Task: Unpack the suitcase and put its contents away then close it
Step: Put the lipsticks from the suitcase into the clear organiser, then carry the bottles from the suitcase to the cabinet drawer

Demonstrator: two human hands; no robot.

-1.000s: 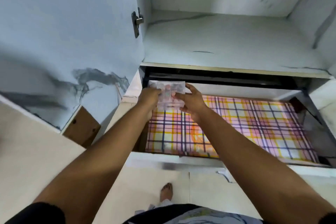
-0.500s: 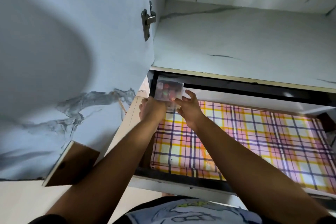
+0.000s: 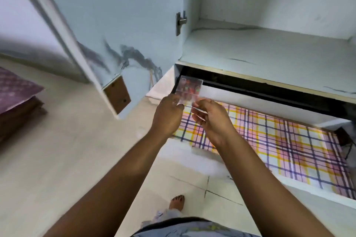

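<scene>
A small clear plastic box point(image 3: 189, 89) with coloured bits inside is held up over the back left corner of an open wardrobe drawer point(image 3: 196, 152). My left hand point(image 3: 168, 114) pinches its lower left edge. My right hand point(image 3: 211, 119) holds its lower right edge with curled fingers. The drawer is lined with pink, yellow and purple checked paper point(image 3: 269, 140). No suitcase is in view.
An open wardrobe door point(image 3: 107, 31) with a metal hinge point(image 3: 181, 22) stands to the left. A bare shelf point(image 3: 269, 52) lies above the drawer. A purple mattress point(image 3: 15, 90) is at the far left. Below are pale floor tiles and my foot point(image 3: 177, 202).
The view has swung left and back from the wardrobe. Both hands still hold the clear box near the drawer's back left corner, now slightly nearer me.
</scene>
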